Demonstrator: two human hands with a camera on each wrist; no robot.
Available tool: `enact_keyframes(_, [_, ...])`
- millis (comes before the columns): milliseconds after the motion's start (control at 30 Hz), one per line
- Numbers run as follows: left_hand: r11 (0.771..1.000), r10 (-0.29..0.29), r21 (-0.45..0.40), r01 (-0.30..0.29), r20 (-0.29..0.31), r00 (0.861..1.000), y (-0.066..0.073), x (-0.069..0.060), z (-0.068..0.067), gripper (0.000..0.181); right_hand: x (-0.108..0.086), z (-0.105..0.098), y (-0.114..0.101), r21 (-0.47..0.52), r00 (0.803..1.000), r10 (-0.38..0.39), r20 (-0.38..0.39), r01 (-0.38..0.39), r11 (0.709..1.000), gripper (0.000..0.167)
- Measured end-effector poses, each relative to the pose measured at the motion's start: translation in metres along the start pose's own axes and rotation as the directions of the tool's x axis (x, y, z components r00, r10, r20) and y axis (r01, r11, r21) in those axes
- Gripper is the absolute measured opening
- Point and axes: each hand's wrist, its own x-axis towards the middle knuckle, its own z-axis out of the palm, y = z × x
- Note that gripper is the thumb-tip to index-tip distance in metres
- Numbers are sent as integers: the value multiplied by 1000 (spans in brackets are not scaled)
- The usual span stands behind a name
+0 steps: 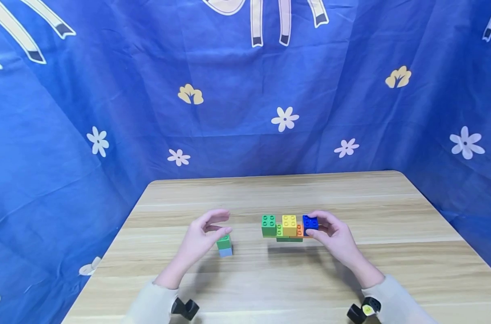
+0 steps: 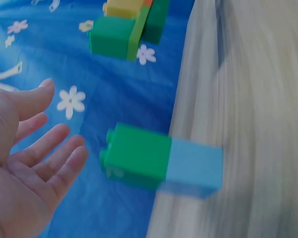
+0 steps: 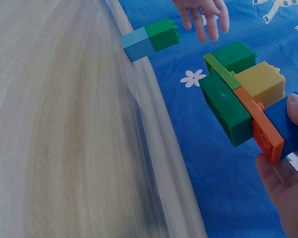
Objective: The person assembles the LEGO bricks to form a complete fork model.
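My right hand (image 1: 341, 237) pinches the dark blue brick (image 1: 310, 221) at the right end of a joined toy-brick build, held above the table. A green brick (image 1: 268, 225) stands at the build's left end, with a yellow brick (image 1: 289, 224) between. Beneath them run a flat lime piece (image 3: 221, 71) and a flat orange piece (image 3: 260, 126), with a dark green brick (image 3: 225, 108) on the underside. My left hand (image 1: 200, 235) holds nothing, its fingers loosely bent. Beside it stands an upright stack, a green brick (image 2: 139, 154) on a light blue brick (image 2: 194, 167).
The wooden table (image 1: 180, 198) spreads under both hands. Behind it and at the sides hangs a blue cloth (image 1: 229, 117) printed with flowers and animal legs. A small black device (image 1: 184, 309) is strapped to each wrist.
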Motion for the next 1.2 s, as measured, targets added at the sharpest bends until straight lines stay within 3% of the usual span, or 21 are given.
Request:
enact_keyframes(167, [999,-39,6,39,1,999,-15,-4,-11,38,1,5,-12,-3,1000,-20,-5,20,1000,33])
enact_keyframes(400, [996,-93,-7,94,86,992,-66,-9,-14,55,1,6,9,0,1000,-25,-15,25,1000,36])
enact_keyframes(500, [994,-108,-5,109,106,989,-74,-11,-13,57,1,9,0,10,999,-32,-19,32,999,35])
enact_keyframes(633, [990,-139,-5,141,127,982,-80,-13,-12,56,3,12,-5,15,999,-37,-27,37,999,35])
enact_keyframes(867, [983,-180,-10,182,121,976,-83,-11,-5,47,5,12,8,37,999,-26,-34,27,999,36])
enact_keyframes(1200, [989,-132,-45,140,161,978,-80,-2,23,45,7,14,9,57,997,-52,-51,55,997,36])
